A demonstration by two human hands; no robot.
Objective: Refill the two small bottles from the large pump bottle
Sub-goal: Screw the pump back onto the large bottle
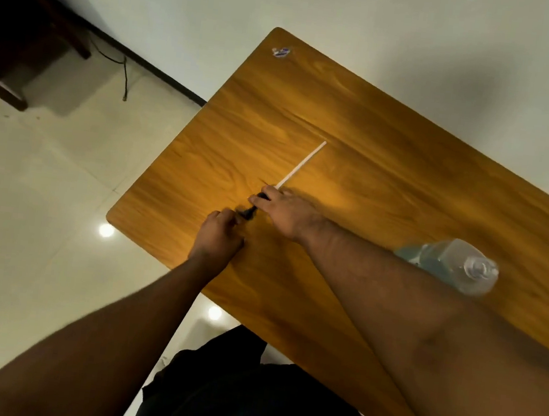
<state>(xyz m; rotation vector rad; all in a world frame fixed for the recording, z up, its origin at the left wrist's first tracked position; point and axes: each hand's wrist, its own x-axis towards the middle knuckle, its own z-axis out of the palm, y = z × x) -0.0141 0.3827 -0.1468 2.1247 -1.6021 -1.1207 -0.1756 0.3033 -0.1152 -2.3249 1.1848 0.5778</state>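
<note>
The table (393, 146) lies bare toward 12 and 1 o'clock; only a white tube (302, 164) at centre and 1 clear bottle (454, 267) at 3 o'clock obstruct.

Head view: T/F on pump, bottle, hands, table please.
1. The pump head with its white dip tube is screwed onto the large bottle. False: it lies on the table, the bottle mouth is open.
2. Both hands are at the dark pump head. True: left hand, right hand.
3. The large bottle holds blue liquid. True.
4. The table is white. False: wood-grain.
</note>
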